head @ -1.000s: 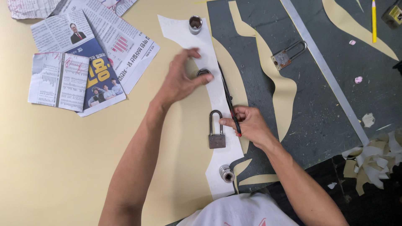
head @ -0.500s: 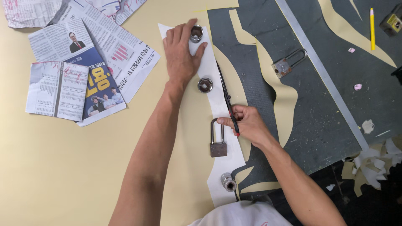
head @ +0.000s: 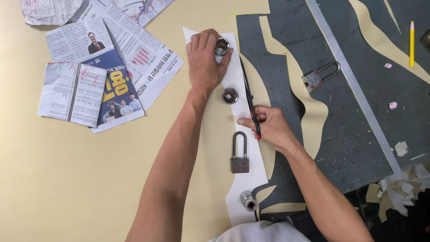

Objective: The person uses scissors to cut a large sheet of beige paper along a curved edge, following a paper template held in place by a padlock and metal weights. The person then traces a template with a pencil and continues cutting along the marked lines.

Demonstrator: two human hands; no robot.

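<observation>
A dark grey sheet of material (head: 358, 112) covers the right of the beige table (head: 67, 188). Along its left edge lies a long white paper pattern strip (head: 244, 121). The left hand (head: 204, 62) lies flat on the strip's far end, fingers touching a silver metal socket (head: 221, 45). The right hand (head: 268, 127) is closed around a thin black pen with a red tip (head: 249, 96), laid along the strip's right edge. A rusty padlock (head: 240, 154) sits on the strip, nearer.
</observation>
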